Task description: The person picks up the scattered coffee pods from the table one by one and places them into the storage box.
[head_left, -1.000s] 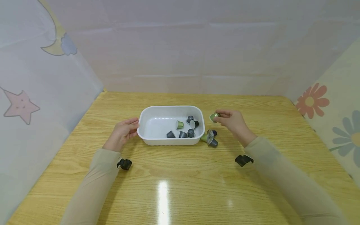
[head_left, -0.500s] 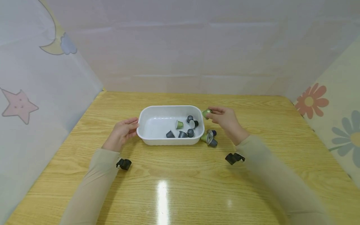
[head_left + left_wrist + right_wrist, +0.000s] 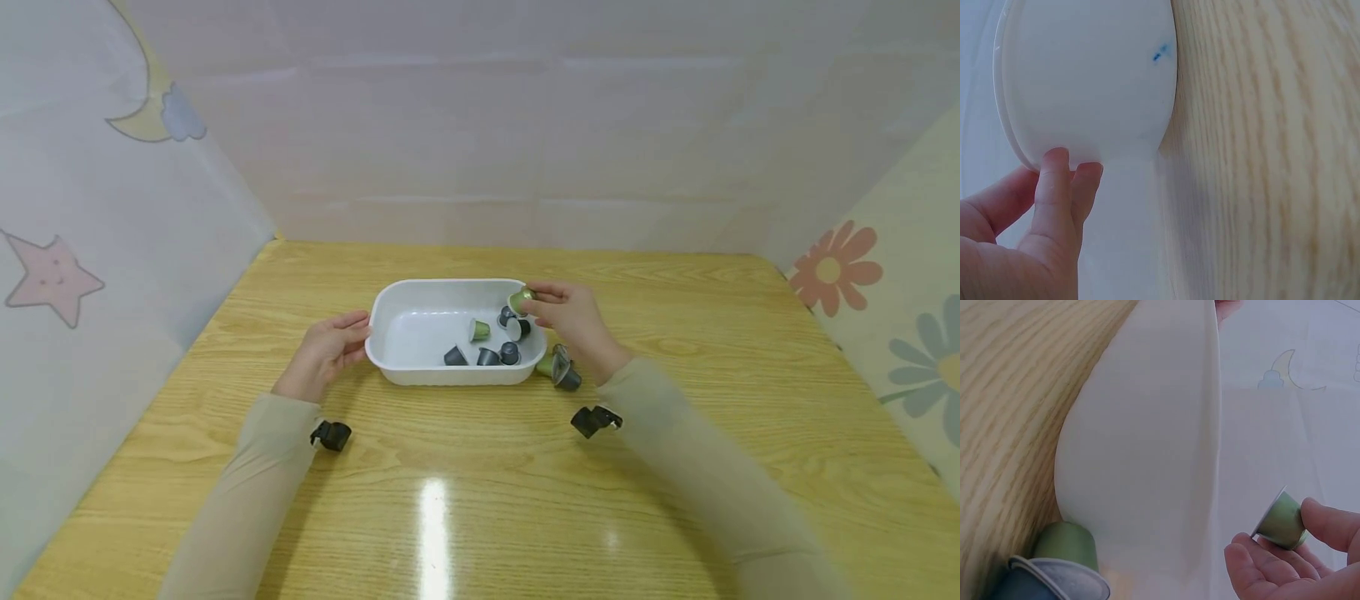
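My right hand (image 3: 577, 321) pinches a green coffee capsule (image 3: 519, 301) over the right end of a white tub (image 3: 450, 377). The right wrist view shows this capsule tilted between thumb and fingers. With nearly straight fingers, my left hand (image 3: 321, 354) touches the tub's left end; up close, its fingertips (image 3: 1055, 156) press on the outer wall just below the rim. Inside the tub lie another green capsule (image 3: 480, 331) and several dark grey ones, such as a tipped grey capsule (image 3: 455, 357).
Outside the tub's front right corner, a green capsule (image 3: 1066, 544) and a dark capsule (image 3: 567, 380) lie clustered on the wooden table (image 3: 375, 483). Printed cloth walls stand behind and at both sides.
My right hand has carried the green capsule leftward, from beside the tub to above its right end. My left hand and the tub have stayed put.
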`<state>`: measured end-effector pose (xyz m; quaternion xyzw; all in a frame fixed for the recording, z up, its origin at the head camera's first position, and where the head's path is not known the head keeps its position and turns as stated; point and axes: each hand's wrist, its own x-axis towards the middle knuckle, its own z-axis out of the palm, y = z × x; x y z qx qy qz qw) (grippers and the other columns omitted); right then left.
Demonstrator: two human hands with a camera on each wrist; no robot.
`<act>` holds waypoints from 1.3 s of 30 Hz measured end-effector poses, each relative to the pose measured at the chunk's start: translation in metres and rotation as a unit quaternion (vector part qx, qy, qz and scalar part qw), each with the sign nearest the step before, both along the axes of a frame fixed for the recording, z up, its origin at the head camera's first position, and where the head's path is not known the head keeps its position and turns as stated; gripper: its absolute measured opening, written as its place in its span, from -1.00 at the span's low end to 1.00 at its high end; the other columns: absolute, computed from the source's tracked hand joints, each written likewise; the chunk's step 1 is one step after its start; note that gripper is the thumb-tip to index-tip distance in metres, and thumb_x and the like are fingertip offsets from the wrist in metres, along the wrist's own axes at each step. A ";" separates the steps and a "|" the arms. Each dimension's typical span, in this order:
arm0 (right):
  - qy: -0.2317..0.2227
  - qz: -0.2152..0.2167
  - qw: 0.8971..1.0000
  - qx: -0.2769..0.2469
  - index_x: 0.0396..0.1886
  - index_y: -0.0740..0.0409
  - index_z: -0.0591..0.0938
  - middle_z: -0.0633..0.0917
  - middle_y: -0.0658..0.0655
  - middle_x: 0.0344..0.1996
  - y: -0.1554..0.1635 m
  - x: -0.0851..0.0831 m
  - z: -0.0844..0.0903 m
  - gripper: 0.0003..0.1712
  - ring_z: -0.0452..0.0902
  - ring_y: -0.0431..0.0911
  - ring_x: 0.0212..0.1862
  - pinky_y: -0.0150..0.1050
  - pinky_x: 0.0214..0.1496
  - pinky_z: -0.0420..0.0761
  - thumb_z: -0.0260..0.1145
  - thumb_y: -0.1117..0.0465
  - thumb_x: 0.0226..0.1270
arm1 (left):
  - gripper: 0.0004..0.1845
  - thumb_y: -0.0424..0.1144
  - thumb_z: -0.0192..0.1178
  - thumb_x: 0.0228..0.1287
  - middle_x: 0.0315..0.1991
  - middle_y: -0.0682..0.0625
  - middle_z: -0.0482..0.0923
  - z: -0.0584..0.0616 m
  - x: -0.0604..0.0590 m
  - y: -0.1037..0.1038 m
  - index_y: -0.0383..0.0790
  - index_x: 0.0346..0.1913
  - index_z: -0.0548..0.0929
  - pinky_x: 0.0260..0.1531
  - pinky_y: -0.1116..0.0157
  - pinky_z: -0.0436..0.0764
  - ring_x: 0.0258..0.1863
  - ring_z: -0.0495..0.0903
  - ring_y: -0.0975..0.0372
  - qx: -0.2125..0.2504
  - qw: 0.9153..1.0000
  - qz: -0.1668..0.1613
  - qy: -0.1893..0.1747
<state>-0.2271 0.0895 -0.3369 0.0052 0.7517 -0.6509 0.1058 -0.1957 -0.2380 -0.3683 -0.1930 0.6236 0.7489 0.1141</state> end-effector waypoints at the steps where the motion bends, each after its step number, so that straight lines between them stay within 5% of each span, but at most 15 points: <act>1: 0.000 -0.001 1.000 0.001 0.30 0.34 0.46 0.52 0.28 0.22 -0.002 0.000 0.000 -0.48 0.50 -0.01 0.17 -0.21 0.13 0.55 0.29 0.34 0.37 | -0.42 -0.46 0.08 0.41 -0.28 0.12 0.61 0.000 0.000 0.000 -0.34 0.45 0.24 -0.42 0.52 0.62 -0.43 0.64 0.38 0.000 1.000 0.000 0.001; 9: -0.011 0.003 1.000 -0.017 0.29 0.34 0.47 0.54 0.26 0.21 -0.017 0.002 0.000 -0.48 0.50 -0.03 0.14 -0.06 0.23 0.48 0.30 0.36 0.36 | -0.41 -0.47 0.08 0.41 -0.33 0.11 0.63 0.000 0.001 0.002 -0.34 0.46 0.22 -0.44 0.51 0.62 -0.41 0.63 0.37 0.006 1.000 -0.001 0.003; 21: -0.008 0.013 1.000 -0.024 0.26 0.35 0.50 0.60 0.27 0.13 -0.036 0.007 -0.007 -0.52 0.57 -0.17 -0.11 -0.10 0.10 0.55 0.29 0.37 0.36 | -0.40 -0.45 0.08 0.42 -0.30 0.08 0.61 -0.001 0.002 0.002 -0.33 0.47 0.21 -0.43 0.53 0.61 -0.39 0.61 0.36 0.007 1.000 -0.005 0.005; 33: -0.019 0.035 0.998 -0.053 0.25 0.37 0.49 0.58 0.29 0.14 -0.054 0.012 -0.010 -0.53 0.53 0.04 0.12 0.03 0.26 0.45 0.28 0.35 0.38 | -0.40 -0.48 0.07 0.41 -0.33 0.16 0.63 0.002 0.001 0.000 -0.32 0.46 0.22 -0.44 0.50 0.63 -0.43 0.66 0.37 0.013 1.000 0.005 -0.006; 39: -0.016 0.039 0.998 -0.055 0.21 0.36 0.53 0.62 0.27 0.10 -0.063 0.014 -0.014 -0.55 0.57 0.01 0.08 0.00 0.22 0.49 0.31 0.35 0.35 | -0.40 -0.49 0.08 0.41 -0.35 0.16 0.64 0.001 0.000 0.001 -0.32 0.46 0.22 -0.45 0.50 0.63 -0.43 0.66 0.38 0.018 1.000 0.004 -0.005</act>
